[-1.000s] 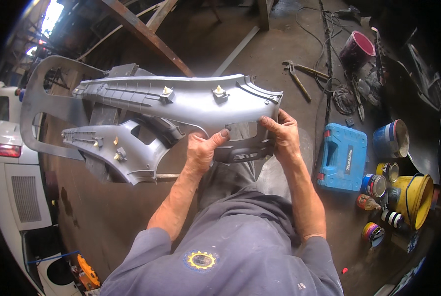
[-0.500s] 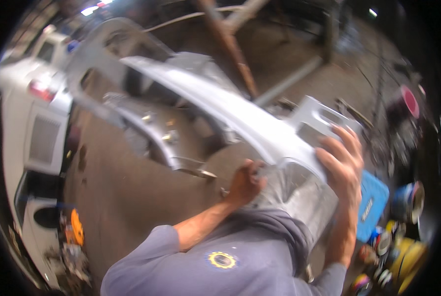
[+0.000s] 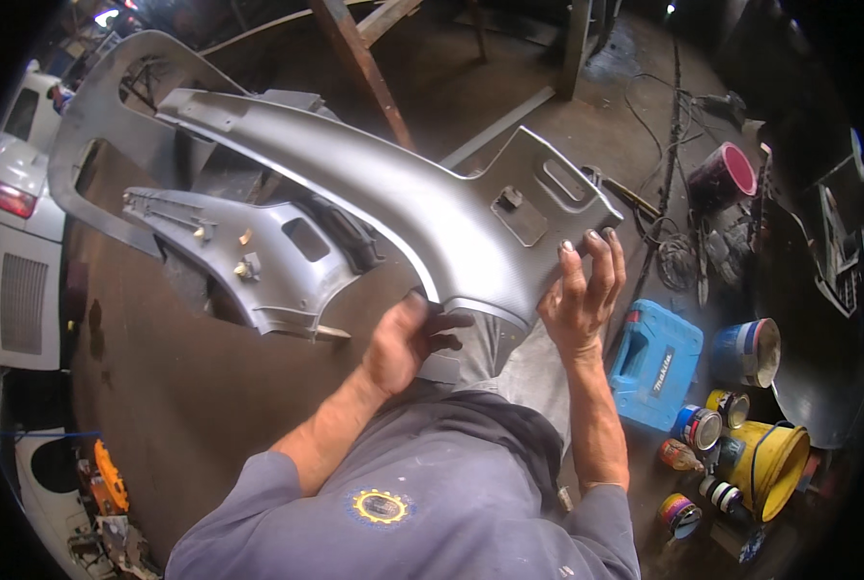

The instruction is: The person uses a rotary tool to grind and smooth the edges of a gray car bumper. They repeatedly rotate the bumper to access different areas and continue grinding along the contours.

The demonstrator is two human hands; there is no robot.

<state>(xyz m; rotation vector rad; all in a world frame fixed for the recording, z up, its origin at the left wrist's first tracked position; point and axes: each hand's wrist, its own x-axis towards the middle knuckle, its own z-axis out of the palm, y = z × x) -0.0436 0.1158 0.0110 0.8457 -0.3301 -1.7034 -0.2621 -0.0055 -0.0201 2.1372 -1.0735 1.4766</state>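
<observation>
A long curved silver-grey vehicle trim panel [image 3: 393,203] slants across the middle, its wide lower end near my lap. This end has a slotted flange and a square recess. My right hand [image 3: 582,300] is at its lower right edge, fingers apart and bent, the thumb side close against the panel; whether it bears any weight I cannot tell. At the lower left edge, my left hand [image 3: 403,343] is curled, with dark fingers partly in shade. A small flat grey piece [image 3: 441,368], resembling sandpaper, shows under those fingers.
A second silver trim panel [image 3: 277,253] lies beyond on the left, beside a large grey frame-like panel [image 3: 69,159]. A white vehicle [image 3: 16,242] stands far left. To the right are a blue tool case [image 3: 659,362], a yellow bucket [image 3: 775,464], several cans and a pink-rimmed bucket [image 3: 722,179].
My left hand has moved up against the panel's lower edge. The right hand has shifted from on top of the panel to its right edge. The panel's slotted end now shows more fully.
</observation>
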